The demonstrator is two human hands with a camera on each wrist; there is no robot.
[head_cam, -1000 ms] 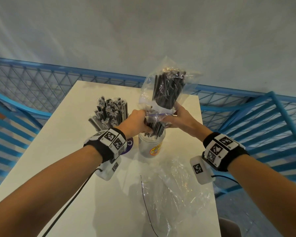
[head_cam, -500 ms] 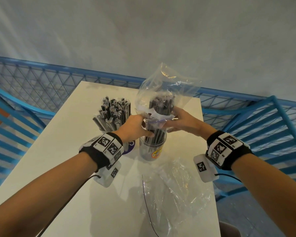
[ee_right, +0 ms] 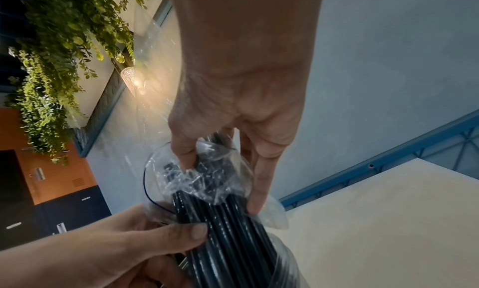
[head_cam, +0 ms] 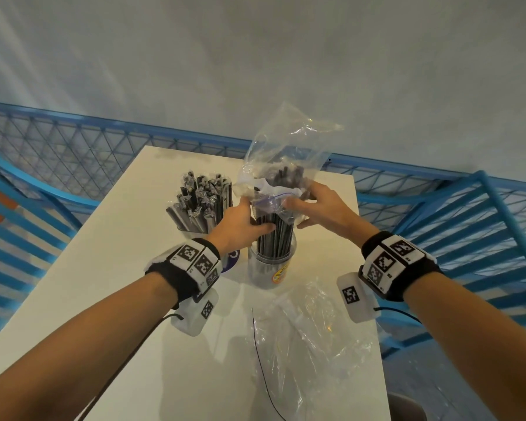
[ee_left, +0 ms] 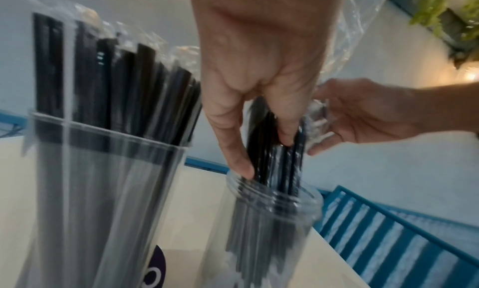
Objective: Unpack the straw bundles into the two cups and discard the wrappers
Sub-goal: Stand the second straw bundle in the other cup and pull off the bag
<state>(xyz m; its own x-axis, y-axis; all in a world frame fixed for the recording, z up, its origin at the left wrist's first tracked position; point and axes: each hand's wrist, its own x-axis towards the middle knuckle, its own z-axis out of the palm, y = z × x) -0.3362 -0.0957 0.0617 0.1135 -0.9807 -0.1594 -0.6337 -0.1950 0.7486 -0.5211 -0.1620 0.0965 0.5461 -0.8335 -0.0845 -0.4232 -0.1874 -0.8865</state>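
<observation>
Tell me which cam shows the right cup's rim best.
Left wrist: the right cup shows its whole rim, straws entering under the left hand. Head shows it small, half hidden by hands. Right wrist shows almost none.

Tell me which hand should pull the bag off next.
Right. The right hand already pinches the clear bag at its mouth, while the left hand holds the black straws in the cup.
</observation>
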